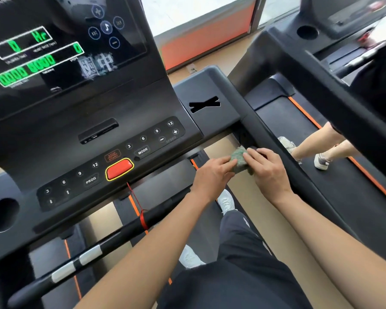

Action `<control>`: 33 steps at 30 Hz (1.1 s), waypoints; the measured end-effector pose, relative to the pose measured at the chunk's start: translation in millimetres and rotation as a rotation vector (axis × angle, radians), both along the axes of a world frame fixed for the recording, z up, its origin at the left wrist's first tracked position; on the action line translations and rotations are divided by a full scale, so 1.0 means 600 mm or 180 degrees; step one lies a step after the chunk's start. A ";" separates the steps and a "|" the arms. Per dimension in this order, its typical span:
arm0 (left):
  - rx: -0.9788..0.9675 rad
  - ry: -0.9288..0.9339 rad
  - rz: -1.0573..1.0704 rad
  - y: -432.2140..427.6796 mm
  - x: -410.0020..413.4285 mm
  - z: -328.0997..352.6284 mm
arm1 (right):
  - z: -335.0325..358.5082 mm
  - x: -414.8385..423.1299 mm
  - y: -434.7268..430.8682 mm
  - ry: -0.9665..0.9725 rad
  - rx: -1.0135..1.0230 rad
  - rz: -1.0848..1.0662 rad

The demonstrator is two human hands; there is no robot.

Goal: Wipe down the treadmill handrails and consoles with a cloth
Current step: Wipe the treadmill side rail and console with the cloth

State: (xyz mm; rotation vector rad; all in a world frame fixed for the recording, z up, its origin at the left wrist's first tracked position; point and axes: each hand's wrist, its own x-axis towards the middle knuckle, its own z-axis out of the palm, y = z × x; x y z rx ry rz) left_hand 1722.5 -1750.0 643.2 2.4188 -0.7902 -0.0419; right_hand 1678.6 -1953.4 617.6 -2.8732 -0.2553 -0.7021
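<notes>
Step in hand: we judge a regrip or refold of the small grey-green fuzzy cloth (240, 160) between wipes; it seems bunched between both hands, not spread on a surface.
Cloth position: just off the lower right corner of the black treadmill console (98, 134), just beside the black right handrail (265, 130). Whether it touches the rail, we cannot tell.
Right hand (267, 168) grip: fingers curled over the cloth's right side, holding it.
Left hand (212, 175) grip: fingers reach nearly straight to the cloth's left edge and touch it. The thumb is hidden, so we cannot tell if it pinches.
Done so far: not readable. We see no wet streaks or wipe marks on the console, the lit green-digit display panel (54, 41) or the rails.
Left to do (judgement): at least the right handrail, given the cloth's place beside it, and possibly the black front crossbar with silver pads (112, 239). The neighbouring treadmill past the right rail is in use by another person, legs only in view.
Round cup holder, left end of console (3, 215): dark inside, nothing visible in it.
Shallow tray, right end of console (201, 90): nothing loose visible in it, only a flat black mark.
Round cup holder on the neighbouring console (307, 32): dark; contents cannot be told.
</notes>
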 end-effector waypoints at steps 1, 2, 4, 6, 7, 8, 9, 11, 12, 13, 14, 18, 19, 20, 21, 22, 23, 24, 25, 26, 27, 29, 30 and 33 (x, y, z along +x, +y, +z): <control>-0.0033 0.0002 0.0011 -0.001 0.000 -0.001 | -0.001 -0.001 0.003 -0.0006 0.0023 -0.0084; -0.0072 -0.0011 0.0037 0.000 0.001 -0.003 | -0.003 -0.003 0.011 -0.0005 0.0075 -0.0152; -0.0120 -0.0014 0.0107 0.008 0.001 -0.009 | -0.002 -0.008 0.034 0.0021 0.0220 -0.0193; -0.0111 -0.0051 0.0154 0.026 -0.005 -0.016 | -0.001 -0.016 0.057 0.0068 0.0362 -0.0149; -0.0100 -0.0093 0.0166 0.039 -0.010 -0.019 | -0.002 -0.020 0.067 0.0087 0.0427 -0.0122; -0.0091 -0.0150 0.0180 0.054 -0.015 -0.023 | -0.003 -0.025 0.078 0.0107 0.0501 -0.0097; -0.0080 -0.0204 0.0202 0.071 -0.022 -0.026 | -0.004 -0.031 0.092 0.0131 0.0582 -0.0070; -0.0056 -0.0271 0.0262 0.106 -0.040 -0.027 | -0.003 -0.041 0.124 0.0114 0.0710 0.0034; -0.0041 -0.0300 0.0302 0.126 -0.050 -0.027 | -0.003 -0.047 0.142 0.0103 0.0775 0.0100; -0.0030 -0.0313 0.0353 0.145 -0.059 -0.025 | -0.003 -0.052 0.161 0.0112 0.0858 0.0159; -0.0021 -0.0308 0.0410 0.164 -0.069 -0.024 | -0.004 -0.057 0.179 0.0141 0.0940 0.0209; 0.0056 -0.0236 0.0588 0.230 -0.100 -0.014 | -0.006 -0.076 0.242 0.0272 0.1125 0.0389; 0.0083 -0.0239 0.0625 0.244 -0.106 -0.013 | -0.005 -0.080 0.255 0.0242 0.1117 0.0446; 0.0095 -0.0259 0.0658 0.257 -0.112 -0.013 | 0.000 -0.083 0.269 0.0213 0.1121 0.0496; 0.0099 -0.0291 0.0683 0.269 -0.118 -0.012 | 0.004 -0.085 0.281 0.0201 0.1148 0.0548; 0.0103 -0.0336 0.0702 0.279 -0.124 -0.010 | 0.008 -0.086 0.292 0.0212 0.1179 0.0602; 0.0116 -0.0389 0.0717 0.287 -0.130 -0.009 | 0.011 -0.088 0.302 0.0225 0.1199 0.0666; 0.0127 -0.0448 0.0734 0.294 -0.135 -0.007 | 0.013 -0.089 0.311 0.0279 0.1217 0.0717; 0.0129 -0.0497 0.0761 0.299 -0.140 -0.005 | 0.014 -0.092 0.320 0.0352 0.1226 0.0771; 0.0124 -0.0530 0.0796 0.302 -0.146 -0.004 | 0.015 -0.095 0.328 0.0450 0.1234 0.0846; 0.0122 -0.0559 0.0831 0.304 -0.152 -0.002 | 0.016 -0.097 0.334 0.0535 0.1248 0.0903; 0.0140 -0.0624 0.0873 0.306 -0.165 0.001 | 0.015 -0.101 0.337 0.0632 0.1338 0.0947; 0.0142 -0.0653 0.0864 0.307 -0.172 0.001 | 0.016 -0.107 0.335 0.0675 0.1400 0.0902; 0.0117 -0.0668 0.0750 0.304 -0.196 0.000 | 0.012 -0.131 0.324 0.0755 0.1450 0.0674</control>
